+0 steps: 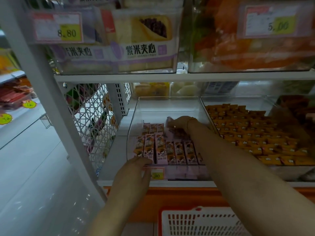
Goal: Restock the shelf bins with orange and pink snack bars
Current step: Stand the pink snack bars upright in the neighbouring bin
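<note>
A clear plastic shelf bin [170, 106] holds rows of orange and pink snack bars [179, 150] standing side by side. My right hand [180, 123] reaches deep into the bin and grips a few pink bars [170, 121] above the back row. My left hand [134, 172] rests on the bin's front left corner, its fingers lying flat over the rim beside the price tag [157, 173]. The front of the bin is packed; its back part shows bare plastic.
A neighbouring bin [265, 101] to the right is full of small orange packets. Bins of bread and orange bags sit on the shelf above. A white and red basket [204, 222] stands below. A white lattice panel [92, 120] and upright post stand at left.
</note>
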The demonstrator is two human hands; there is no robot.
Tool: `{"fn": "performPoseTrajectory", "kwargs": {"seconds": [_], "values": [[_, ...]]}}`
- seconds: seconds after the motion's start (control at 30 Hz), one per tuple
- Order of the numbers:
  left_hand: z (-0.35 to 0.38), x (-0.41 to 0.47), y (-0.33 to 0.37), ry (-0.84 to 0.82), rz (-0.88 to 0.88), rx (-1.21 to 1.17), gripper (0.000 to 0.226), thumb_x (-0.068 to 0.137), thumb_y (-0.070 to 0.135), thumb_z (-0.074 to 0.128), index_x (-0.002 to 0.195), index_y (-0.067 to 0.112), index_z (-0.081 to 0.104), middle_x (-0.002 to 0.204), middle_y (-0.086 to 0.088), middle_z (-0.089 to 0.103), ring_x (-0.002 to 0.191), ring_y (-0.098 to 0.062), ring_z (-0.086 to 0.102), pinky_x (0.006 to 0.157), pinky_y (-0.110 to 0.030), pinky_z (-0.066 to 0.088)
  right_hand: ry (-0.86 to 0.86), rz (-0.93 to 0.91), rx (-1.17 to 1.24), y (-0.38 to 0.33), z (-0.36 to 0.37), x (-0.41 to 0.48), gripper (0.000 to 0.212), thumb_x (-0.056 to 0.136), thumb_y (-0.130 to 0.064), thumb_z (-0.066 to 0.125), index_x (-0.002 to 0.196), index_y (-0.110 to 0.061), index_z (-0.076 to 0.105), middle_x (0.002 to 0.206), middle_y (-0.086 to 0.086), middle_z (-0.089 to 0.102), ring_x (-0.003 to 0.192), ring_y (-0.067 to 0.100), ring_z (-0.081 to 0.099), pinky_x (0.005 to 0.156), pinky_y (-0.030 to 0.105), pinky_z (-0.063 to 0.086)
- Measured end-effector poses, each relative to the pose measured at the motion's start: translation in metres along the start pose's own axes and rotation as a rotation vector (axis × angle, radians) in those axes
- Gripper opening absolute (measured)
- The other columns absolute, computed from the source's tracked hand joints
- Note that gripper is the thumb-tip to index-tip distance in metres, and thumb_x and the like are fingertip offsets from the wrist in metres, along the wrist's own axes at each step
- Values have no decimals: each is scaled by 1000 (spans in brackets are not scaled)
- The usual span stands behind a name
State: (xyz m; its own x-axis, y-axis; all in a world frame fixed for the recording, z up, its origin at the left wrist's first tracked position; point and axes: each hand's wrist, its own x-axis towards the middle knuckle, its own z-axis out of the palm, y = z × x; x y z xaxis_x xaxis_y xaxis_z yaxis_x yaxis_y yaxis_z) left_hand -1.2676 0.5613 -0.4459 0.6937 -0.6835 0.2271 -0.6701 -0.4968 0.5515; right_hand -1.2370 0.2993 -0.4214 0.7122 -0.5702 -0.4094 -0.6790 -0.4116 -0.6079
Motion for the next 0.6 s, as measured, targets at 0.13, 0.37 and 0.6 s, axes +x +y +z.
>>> {"fn": "performPoseTrajectory", "kwargs": {"seconds": [0.13, 0.37, 0.6], "values": [[2, -1, 2, 7, -26, -16, 30, 95, 23, 50, 125, 24, 57, 125, 7, 56, 114, -9, 50, 91, -18, 37, 34, -36, 294, 5, -6, -8, 44, 86, -42, 64, 101, 0, 62, 104, 19, 64, 94, 31, 63, 81, 38, 53], [-5, -10, 29, 90, -110, -371, 28, 91, 30, 57, 120, 30, 59, 118, 14, 60, 98, 6, 54, 82, -8, 40, -83, -131, 767, 21, -4, -79, 42, 79, -33, 74, 102, 1, 67, 93, 15, 69, 72, 19, 64, 62, 26, 54], [-9, -20, 69, -9, -148, -641, 38, 82, 32, 68, 117, 39, 54, 103, 25, 60, 87, 13, 58, 64, 0, 44, -99, -283, 616, 41, 36, -172, 38, 85, -39, 66, 89, -1, 68, 65, 4, 63, 56, 13, 59, 52, 18, 46]]}}
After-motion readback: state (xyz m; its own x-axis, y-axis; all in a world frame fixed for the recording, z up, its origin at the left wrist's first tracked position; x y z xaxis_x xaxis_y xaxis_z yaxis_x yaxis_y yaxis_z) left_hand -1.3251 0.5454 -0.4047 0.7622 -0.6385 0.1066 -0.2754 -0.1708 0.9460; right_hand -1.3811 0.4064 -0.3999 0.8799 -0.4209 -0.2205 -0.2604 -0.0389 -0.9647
